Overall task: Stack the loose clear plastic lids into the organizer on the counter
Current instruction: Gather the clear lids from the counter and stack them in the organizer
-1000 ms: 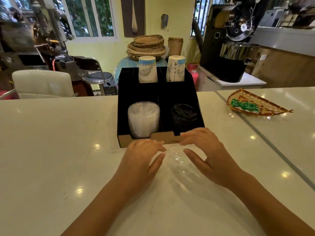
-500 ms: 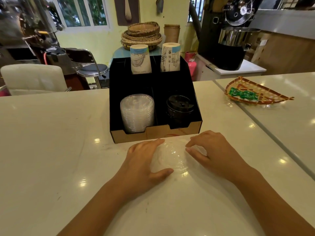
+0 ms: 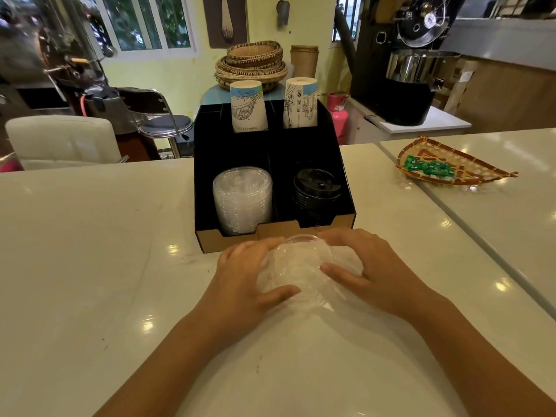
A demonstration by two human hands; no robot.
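Note:
A small pile of loose clear plastic lids lies on the white counter just in front of the black organizer. My left hand grips the pile from the left, thumb under its near edge. My right hand holds it from the right, thumb resting on top. In the organizer's front left compartment stands a stack of clear lids. The front right compartment holds black lids. Two stacks of paper cups stand in the rear compartments.
A woven tray with green packets lies on the counter at the right, beyond a seam in the counter. Behind the counter are a white chair, a stool and a coffee roaster.
Both hands have closed in around the loose lids and gathered them into one pile. The view has tilted down and the organizer now appears farther up.

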